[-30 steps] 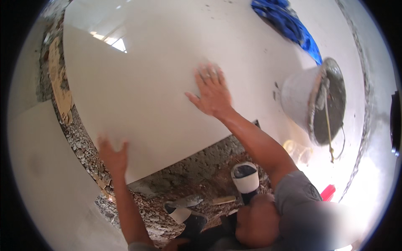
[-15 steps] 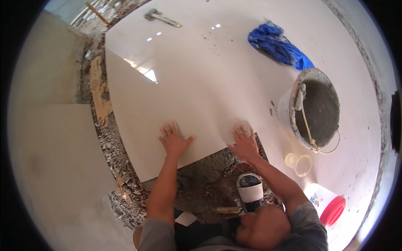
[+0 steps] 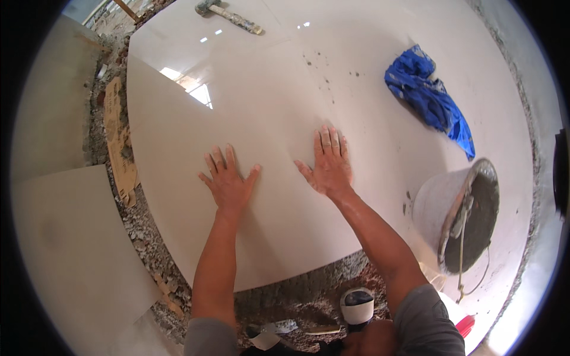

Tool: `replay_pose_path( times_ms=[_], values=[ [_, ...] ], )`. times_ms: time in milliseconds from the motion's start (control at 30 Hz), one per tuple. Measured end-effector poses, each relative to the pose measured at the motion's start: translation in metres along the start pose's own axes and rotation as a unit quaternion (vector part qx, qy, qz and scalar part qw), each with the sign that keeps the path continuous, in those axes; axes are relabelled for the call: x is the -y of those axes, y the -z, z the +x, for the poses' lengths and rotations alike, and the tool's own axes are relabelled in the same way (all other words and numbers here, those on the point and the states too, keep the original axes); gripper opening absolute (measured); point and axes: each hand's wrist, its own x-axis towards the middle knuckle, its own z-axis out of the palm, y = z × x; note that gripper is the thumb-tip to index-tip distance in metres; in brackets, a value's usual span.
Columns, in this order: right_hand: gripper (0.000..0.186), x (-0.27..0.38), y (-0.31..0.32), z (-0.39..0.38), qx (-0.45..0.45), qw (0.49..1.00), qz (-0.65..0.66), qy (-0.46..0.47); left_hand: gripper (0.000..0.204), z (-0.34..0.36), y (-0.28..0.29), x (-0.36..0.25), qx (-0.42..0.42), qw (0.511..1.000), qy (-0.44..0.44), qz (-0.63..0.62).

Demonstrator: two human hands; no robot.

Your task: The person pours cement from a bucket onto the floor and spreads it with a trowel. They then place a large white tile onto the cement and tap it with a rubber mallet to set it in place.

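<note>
Both hands, left hand (image 3: 227, 183) and right hand (image 3: 327, 165), had been drawn closer together and were pressed flat, fingers spread, nothing gripped, on the large glossy cream floor tile (image 3: 237, 130), apparently seating it over the rough mortar bed (image 3: 309, 293).

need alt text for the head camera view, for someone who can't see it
Seen from above, a person presses the left hand and right hand flat, fingers spread, on a large pale floor tile laid over rough rubble. A grey bucket of dark mortar stands to the right, with a crumpled blue cloth behind it and a hammer at the far edge.
</note>
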Motion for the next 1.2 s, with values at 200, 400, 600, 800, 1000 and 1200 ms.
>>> replay_pose_path(
  times_ms=[200, 400, 600, 800, 1000, 1200],
  values=[
    [0.081, 0.015, 0.011, 0.101, -0.035, 0.998, -0.051, -0.014, 0.096, 0.067, 0.006, -0.008, 0.034, 0.999, 0.012, -0.012],
    [0.078, 0.034, -0.001, 0.266, -0.181, 0.982, -0.052, 0.033, 0.102, 0.072, -0.002, -0.001, 0.029, 0.999, 0.006, -0.039],
    [0.067, 0.059, 0.013, 0.373, -0.305, 0.947, -0.004, 0.098, 0.102, 0.075, -0.001, 0.004, 0.053, 0.994, 0.016, -0.098],
    [0.043, 0.077, 0.033, 0.365, -0.232, 0.968, -0.057, 0.072, 0.098, 0.073, 0.009, 0.006, 0.073, 0.988, 0.019, -0.134],
    [0.044, 0.081, 0.076, 0.306, -0.085, 0.994, 0.015, 0.07, 0.096, 0.07, 0.009, 0.006, 0.036, 0.992, 0.019, -0.116],
    [0.052, 0.032, 0.089, 0.178, -0.008, 0.977, 0.214, 0.018, 0.098, 0.068, -0.003, -0.001, 0.02, 0.998, 0.013, -0.063]
  ],
)
